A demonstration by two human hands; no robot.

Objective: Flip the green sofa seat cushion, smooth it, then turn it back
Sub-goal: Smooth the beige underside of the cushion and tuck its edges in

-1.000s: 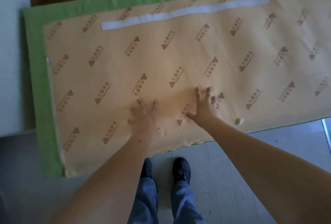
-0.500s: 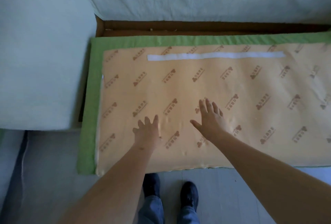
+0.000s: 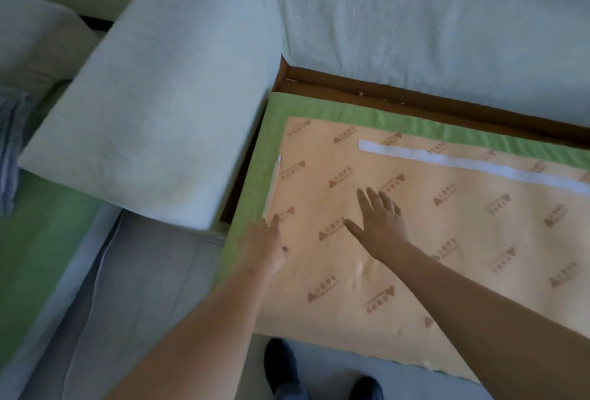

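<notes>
The green sofa seat cushion [image 3: 463, 240] lies upside down on the sofa base. Its tan printed underside faces up, framed by a green border, with a white strip [image 3: 472, 164] near the far edge. My left hand [image 3: 266, 248] rests flat, fingers apart, near the cushion's left edge by a white zipper line. My right hand [image 3: 381, 222] lies flat and spread on the tan surface just to the right of it. Neither hand holds anything.
A pale sofa armrest [image 3: 159, 118] stands to the left of the cushion, the pale backrest [image 3: 431, 16] behind it. The brown sofa frame [image 3: 447, 102] shows along the far edge. Another green seat [image 3: 38, 256] is at far left. My shoes [image 3: 284, 364] stand on the grey floor.
Both hands have slid leftward and farther across the tan underside, toward the cushion's left edge. The view has swung left, bringing the armrest into sight.
</notes>
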